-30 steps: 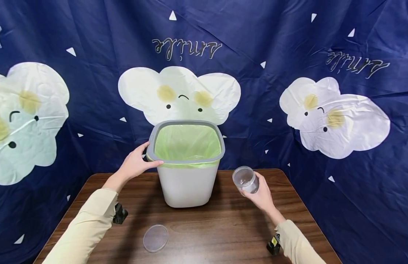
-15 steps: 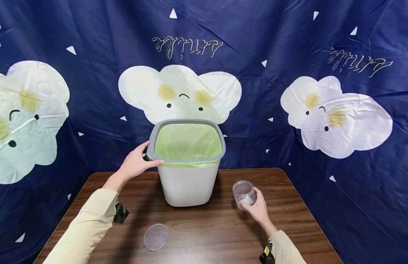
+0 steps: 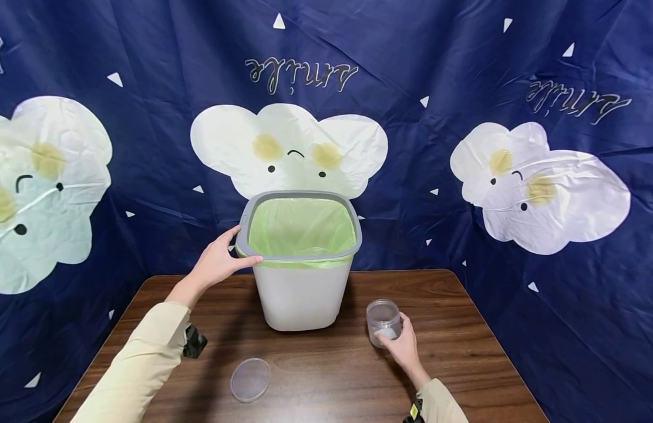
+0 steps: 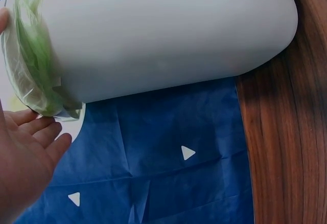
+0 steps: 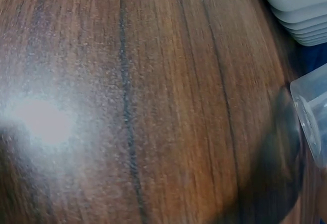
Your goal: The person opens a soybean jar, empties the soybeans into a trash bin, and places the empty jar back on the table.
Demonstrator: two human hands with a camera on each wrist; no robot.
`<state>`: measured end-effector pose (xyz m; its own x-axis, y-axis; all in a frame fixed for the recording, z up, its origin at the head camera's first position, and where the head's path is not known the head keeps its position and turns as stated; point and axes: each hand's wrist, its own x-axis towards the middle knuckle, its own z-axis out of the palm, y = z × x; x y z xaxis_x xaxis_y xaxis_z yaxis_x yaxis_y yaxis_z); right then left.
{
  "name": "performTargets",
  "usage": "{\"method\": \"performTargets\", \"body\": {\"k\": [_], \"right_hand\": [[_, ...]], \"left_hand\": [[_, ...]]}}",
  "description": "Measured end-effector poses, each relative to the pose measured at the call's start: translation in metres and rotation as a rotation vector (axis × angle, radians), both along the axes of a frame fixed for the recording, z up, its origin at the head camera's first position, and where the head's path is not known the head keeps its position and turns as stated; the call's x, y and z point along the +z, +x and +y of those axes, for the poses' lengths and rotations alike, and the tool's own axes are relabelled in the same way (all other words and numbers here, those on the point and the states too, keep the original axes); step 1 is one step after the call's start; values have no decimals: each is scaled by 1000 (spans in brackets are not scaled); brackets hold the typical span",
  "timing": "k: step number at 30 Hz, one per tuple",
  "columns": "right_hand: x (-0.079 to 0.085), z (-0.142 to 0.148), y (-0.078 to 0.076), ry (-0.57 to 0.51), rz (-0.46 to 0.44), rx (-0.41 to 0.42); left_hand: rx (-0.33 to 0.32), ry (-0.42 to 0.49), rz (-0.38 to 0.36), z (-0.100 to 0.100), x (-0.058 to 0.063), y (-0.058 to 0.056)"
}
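Observation:
A light grey trash can (image 3: 300, 299) with a grey rim and a green liner (image 3: 295, 229) stands at the back of the table. My left hand (image 3: 215, 260) holds its near left corner, thumb on the front of the rim and fingers round the side. In the left wrist view, the fingers (image 4: 43, 129) lie against the liner's edge under the rim. My right hand (image 3: 402, 342) grips a clear plastic jar (image 3: 381, 314), upright and lidless, low over the table. A whitish patch shows near its bottom. The right wrist view catches only part of the jar (image 5: 311, 114).
A clear round lid (image 3: 250, 380) lies flat on the wooden table (image 3: 326, 382), in front of the trash can and left of the jar. Behind the table hangs a dark blue curtain (image 3: 411, 47) printed with clouds, close behind the trash can.
My right hand has brought the jar down and nearer to me, turning it from tilted to upright, and slightly left. The left hand, trash can and lid stay where they were.

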<state>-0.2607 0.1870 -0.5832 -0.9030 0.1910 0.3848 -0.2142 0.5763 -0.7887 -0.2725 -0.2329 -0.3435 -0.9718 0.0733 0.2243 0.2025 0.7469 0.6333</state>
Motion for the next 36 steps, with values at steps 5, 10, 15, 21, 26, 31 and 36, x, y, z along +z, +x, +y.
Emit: {"method": "performTargets", "body": {"k": [5,10,15,21,26,31,36], "right_hand": [[-8,4,2,-2,32,-24],[-12,6,5,-33,46,-31],[-13,9,7,-22,17,-44],[-10,16,10,-30,-7,-7],[1,24,14,21,-1,21],[16,32,16,76,21,64],[34,37,12,133,56,124]], "left_hand": [[-8,6,-3,2,0,-1],[-6,4,1,3,-1,-1],[-8,8,3,4,-2,-3],[-7,17,3,5,-3,-1],[-3,35,-1,6,-3,1],[-6,31,-19,6,-4,2],[-18,10,-10,3,-6,7]]}}
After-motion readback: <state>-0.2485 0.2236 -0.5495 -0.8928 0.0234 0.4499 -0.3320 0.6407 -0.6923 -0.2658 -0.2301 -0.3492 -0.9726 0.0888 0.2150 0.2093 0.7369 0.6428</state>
